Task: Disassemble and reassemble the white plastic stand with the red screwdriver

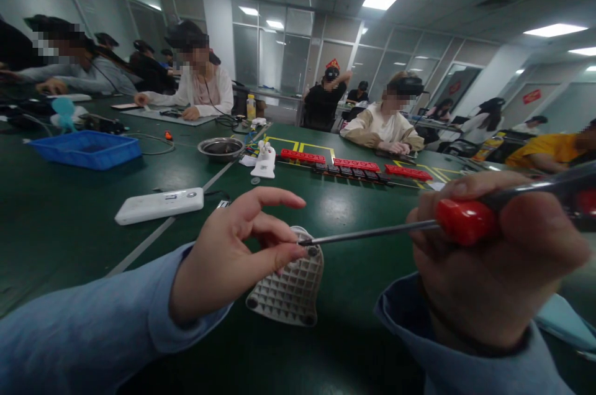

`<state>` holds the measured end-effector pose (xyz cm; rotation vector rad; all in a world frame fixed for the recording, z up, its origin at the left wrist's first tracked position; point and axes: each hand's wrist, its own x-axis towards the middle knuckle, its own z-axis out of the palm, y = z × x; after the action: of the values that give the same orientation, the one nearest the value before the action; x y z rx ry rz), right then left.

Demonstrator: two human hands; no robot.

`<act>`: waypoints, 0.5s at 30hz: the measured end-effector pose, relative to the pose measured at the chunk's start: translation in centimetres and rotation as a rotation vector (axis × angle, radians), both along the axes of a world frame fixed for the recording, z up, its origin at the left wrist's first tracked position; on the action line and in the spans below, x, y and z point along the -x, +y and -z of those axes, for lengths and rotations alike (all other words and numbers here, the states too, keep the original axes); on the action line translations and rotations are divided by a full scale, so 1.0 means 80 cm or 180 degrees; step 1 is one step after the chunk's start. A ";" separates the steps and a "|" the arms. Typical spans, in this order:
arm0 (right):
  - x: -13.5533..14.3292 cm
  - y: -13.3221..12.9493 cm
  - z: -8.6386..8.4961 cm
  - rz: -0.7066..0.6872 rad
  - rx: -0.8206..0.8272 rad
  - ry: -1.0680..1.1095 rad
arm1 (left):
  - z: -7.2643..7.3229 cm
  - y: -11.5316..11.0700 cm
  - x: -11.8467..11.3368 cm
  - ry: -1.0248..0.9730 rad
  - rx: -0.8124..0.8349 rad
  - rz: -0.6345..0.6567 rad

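Note:
In my right hand (pixel 498 258) is a screwdriver (pixel 372 233) with a red and dark handle, its shaft pointing left. The tip reaches the fingers of my left hand (pixel 246 246). There, thumb and a finger are pinched together at the tip, on something too small to make out; the index finger is raised. Below and behind the fingertips lies a whitish plastic base (pixel 288 292), its ribbed underside facing up with dark round pads at the corners. My left hand covers part of its upper end.
On the green table (pixel 344 212) are a white oblong device (pixel 161 205), a metal bowl (pixel 221 148), a blue tray (pixel 88 149), a white plastic part (pixel 264 162) and red strips (pixel 356 164). A light blue item (pixel 568 320) lies at right. Several people sit around.

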<state>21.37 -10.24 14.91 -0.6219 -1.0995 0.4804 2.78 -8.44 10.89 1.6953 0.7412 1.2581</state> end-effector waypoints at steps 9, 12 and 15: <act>-0.007 0.034 0.011 -0.0619 0.0568 0.0351 | 0.006 0.004 0.009 0.1257 -0.1247 -0.0565; -0.008 0.038 0.014 -0.0681 0.0637 0.0376 | 0.002 0.000 0.010 0.1163 -0.0990 -0.0362; -0.009 0.040 0.015 -0.0643 0.0648 0.0409 | -0.003 0.004 0.012 0.0707 -0.0946 -0.0285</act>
<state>22.10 -7.01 13.75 -0.6506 -1.0026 0.8039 1.80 -8.11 11.17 2.0892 0.7975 1.3047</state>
